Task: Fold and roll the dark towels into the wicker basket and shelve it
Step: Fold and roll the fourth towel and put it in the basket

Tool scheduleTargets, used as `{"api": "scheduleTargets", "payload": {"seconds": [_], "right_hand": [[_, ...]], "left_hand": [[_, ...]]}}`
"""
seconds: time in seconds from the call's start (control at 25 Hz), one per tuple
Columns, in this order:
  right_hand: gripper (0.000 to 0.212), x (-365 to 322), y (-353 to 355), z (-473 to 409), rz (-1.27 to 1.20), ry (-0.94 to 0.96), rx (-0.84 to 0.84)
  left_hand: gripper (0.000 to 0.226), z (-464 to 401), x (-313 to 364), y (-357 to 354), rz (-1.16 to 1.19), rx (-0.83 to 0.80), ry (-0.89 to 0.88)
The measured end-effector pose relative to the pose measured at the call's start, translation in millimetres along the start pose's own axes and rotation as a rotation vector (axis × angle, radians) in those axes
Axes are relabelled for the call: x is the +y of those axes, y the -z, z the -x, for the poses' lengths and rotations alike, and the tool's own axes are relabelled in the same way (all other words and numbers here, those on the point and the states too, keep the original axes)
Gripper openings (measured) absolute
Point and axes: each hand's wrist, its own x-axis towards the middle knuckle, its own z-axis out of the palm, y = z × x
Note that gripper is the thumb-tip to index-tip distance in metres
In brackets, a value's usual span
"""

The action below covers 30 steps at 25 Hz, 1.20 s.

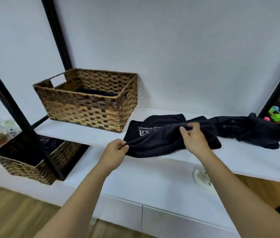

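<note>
Left hand [114, 151] and right hand [193, 138] pinch dark towel [154, 143] between them.

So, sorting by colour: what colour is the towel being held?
Very dark navy, almost black, with white lettering: the towel, in the head view.

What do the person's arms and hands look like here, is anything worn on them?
Both arms are bare up to the frame's bottom edge, no sleeves showing. The left hand and right hand wear no gloves, and no rings, watch or bracelet show on either wrist. Nails look short and unpainted.
</note>
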Motion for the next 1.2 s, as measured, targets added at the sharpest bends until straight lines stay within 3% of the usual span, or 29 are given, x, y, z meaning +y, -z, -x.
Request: {"api": "scheduleTargets", "payload": {"seconds": [0.16, 0.28, 0.4, 0.48, 0.56, 0.64, 0.68, 0.76, 0.92, 1.08, 1.2], "right_hand": [[0.052, 26, -15, 29, 0.360, -0.030, 0.083], [0.071, 29, -15, 23, 0.644, -0.170, 0.076], [0.059, 26, -19, 8, 0.697, -0.200, 0.027], [0.041, 21, -22, -2, 0.532, -0.189, 0.039], [0.024, 16, -19, -8, 0.051, -0.205, 0.087], [0.014, 4, -8, -8, -0.518, -0.243, 0.190], [0.014, -3, 0, -8, -0.668, -0.242, 0.276], [0.018, -21, 15, -5, -0.690, -0.153, 0.364], [0.024, -56, 10, 12, -0.551, -0.017, 0.145], [0.032, -69, -52, 68, -0.328, 0.088, -0.147], [0.039, -66, -111, 124, -0.332, 0.042, -0.455]], "left_hand": [[0.005, 30, -12, -18, -0.027, -0.018, -0.007], [0.018, 23, -8, -26, -0.091, -0.032, -0.009], [0.037, 3, 8, -40, -0.328, -0.003, -0.017], [0.031, -12, 23, -51, -0.449, 0.018, -0.013], [0.021, -25, 39, -59, -0.406, 0.012, -0.061], [0.020, -33, 59, -56, -0.128, 0.050, -0.095], [0.019, -34, 69, -50, 0.027, 0.094, -0.104], [0.019, -34, 86, -31, 0.239, 0.208, -0.122], [0.020, -25, 67, 14, 0.350, 0.320, -0.057], [0.018, 13, -31, 61, 0.509, 0.278, 0.230], [0.017, 75, -118, 95, 0.488, 0.365, 0.429]]}}
